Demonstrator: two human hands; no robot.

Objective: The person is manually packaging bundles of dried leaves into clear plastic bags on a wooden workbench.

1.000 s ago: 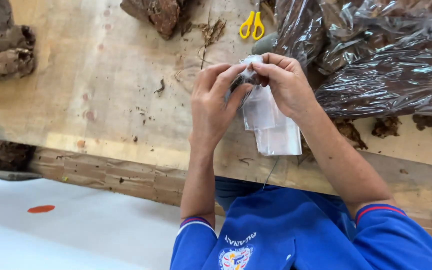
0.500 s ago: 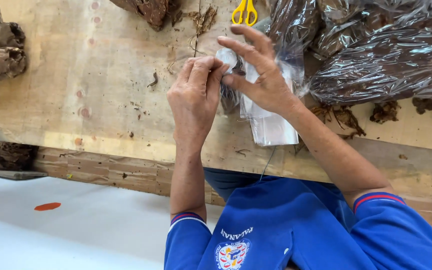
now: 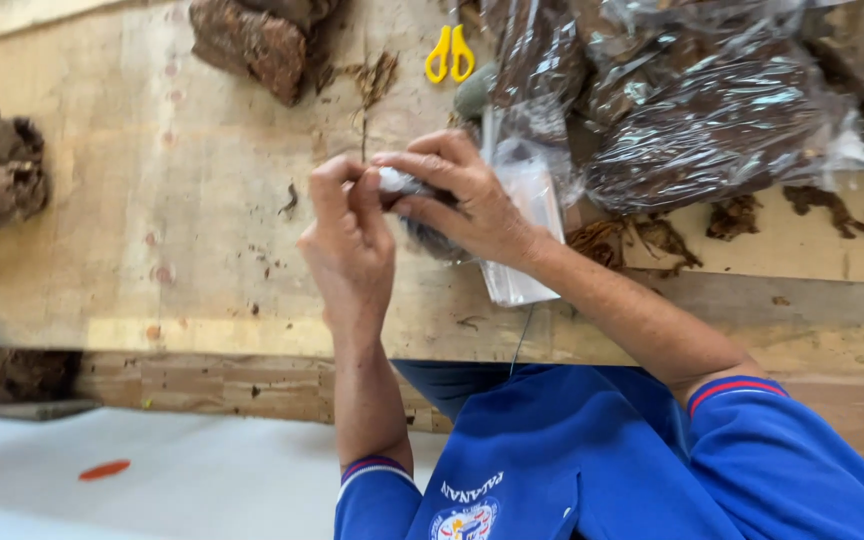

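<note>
While both hands, left hand [image 3: 350, 235] and right hand [image 3: 457, 200], are pinching a small clear bag [image 3: 522, 225] shut above the tabletop [image 3: 152, 200], its dark contents, possibly tobacco, are needing a firm, even grip.

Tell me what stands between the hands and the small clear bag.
Nothing visible does: the left hand and right hand both already pinch the small clear bag at its top, above the wooden table.
</note>
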